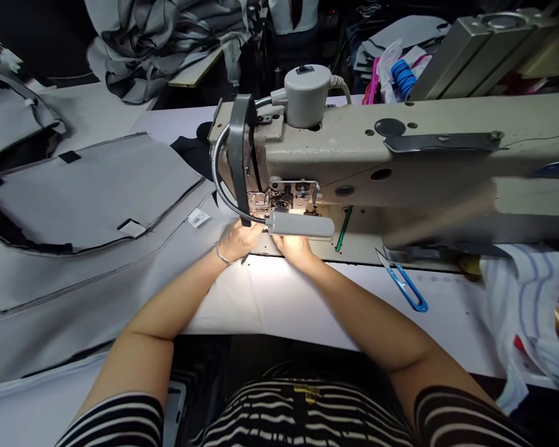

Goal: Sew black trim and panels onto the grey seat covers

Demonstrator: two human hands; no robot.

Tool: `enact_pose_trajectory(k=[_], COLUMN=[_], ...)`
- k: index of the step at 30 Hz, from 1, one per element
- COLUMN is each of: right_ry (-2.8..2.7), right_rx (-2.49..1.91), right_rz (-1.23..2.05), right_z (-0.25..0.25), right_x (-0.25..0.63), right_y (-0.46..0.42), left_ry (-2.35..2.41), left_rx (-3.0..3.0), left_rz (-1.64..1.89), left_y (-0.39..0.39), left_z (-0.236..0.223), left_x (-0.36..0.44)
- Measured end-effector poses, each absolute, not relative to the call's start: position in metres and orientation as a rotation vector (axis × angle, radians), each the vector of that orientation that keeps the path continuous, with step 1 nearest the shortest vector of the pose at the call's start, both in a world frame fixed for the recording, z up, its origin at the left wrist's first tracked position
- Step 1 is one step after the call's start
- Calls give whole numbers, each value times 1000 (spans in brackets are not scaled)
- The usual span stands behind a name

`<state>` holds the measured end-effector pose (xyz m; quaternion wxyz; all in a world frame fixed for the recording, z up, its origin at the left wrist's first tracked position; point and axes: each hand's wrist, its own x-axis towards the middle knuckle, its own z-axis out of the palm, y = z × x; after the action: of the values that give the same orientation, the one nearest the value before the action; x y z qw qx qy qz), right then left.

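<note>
My left hand (240, 241), with a bracelet at its wrist, is at the needle area of a sewing machine (298, 149). Its fingers are bent together, and a bit of dark material shows beneath them. Close by on the right, my right hand (294, 248) rests on the machine bed with its fingers drawn together, pointing left toward the needle. A lamp head (302, 225) on a flexible metal neck covers some of the fingertips and lights them brightly. What the fingers hold is hidden from me.
Large grey sewn panels (97, 186) spread over the left side. Blue thread snips (404, 282) lie right of my hands, near a green stick (344, 228) on the machine bed. Striped cloth (522, 298) hangs at the right. Grey pieces (163, 37) are heaped behind.
</note>
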<state>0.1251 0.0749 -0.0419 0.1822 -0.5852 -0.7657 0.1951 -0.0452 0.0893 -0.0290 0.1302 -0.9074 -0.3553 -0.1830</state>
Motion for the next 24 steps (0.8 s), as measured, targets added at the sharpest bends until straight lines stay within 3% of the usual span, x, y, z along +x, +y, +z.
enact_pose_trajectory(k=[12,24], right_ry=[-2301,-2484], right_rx=[-1618,-1540], right_rz=[616,384], right_z=[-30,-28], right_x=[128,128], right_y=[68,59], left_ry=[-1034,-845], left_rx=[-2679,-2630], left_rz=[-537,-624], left_y=[93,93], left_z=[-28,-21], left_x=[-48,-45])
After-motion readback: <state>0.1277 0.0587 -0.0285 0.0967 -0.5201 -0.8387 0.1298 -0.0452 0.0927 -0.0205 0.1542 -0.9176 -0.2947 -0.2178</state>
